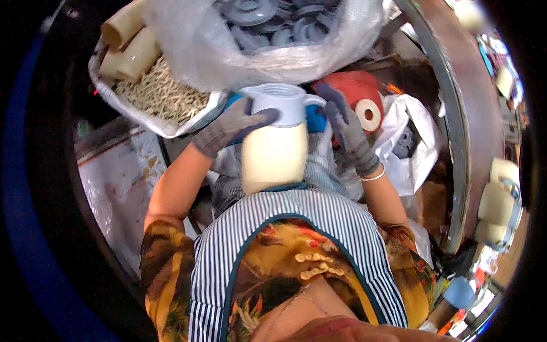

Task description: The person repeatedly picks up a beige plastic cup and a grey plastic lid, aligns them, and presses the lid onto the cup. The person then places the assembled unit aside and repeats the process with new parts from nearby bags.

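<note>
A vacuum jug [274,155] stands upright in my lap, with a cream body and a pale grey-blue collar [278,104] that carries a spout on the left and a handle on the right. My left hand [232,124], in a grey glove, grips the jug at its collar, the thumb lying across the front. Beside the handle is my right hand [348,130], gloved too, its fingers stretched out and apart from the jug's body. Whether its fingertips touch the handle I cannot tell.
Ahead, a clear plastic bag [194,51] holds several grey plastic parts [250,11]. Far left, a white sack [165,130] contains thin pale pieces and cream cylinders [139,54]. Right are a red bundle [356,85] with a cream ring, a white bag [419,117] and a curved bench edge [456,142].
</note>
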`<state>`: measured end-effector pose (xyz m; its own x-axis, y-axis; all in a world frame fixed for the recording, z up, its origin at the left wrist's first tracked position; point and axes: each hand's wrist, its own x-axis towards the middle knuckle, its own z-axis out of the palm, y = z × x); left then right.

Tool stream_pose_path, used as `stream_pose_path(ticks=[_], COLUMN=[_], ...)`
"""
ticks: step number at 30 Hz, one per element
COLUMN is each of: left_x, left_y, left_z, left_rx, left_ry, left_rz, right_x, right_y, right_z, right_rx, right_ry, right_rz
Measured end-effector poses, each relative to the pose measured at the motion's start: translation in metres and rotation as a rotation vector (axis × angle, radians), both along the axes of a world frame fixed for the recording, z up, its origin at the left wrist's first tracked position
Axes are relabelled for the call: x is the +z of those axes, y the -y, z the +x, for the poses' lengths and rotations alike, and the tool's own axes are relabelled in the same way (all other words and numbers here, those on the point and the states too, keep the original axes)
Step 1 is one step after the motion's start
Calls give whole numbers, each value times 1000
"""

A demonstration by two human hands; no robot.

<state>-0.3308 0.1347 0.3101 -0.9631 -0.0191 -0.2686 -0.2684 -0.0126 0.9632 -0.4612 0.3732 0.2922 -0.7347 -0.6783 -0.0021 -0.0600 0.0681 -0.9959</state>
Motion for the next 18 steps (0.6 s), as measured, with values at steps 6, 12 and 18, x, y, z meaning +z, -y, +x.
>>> stream_pose_path(ticks=[6,12,18], left_x=[0,39,54], left_y=[-7,-4,-63], left_z=[15,-28,-116], left_rx=[366,329,115], left_ry=[7,-301,-603], left_rz=[267,108,-84], right_x=[-79,-97,-95], right_y=[-121,-107,-120], right_z=[-72,-70,-84], right_rx=[-370,-241,-461], right_ry=[-1024,-1415,-760], right_rz=[866,770,693])
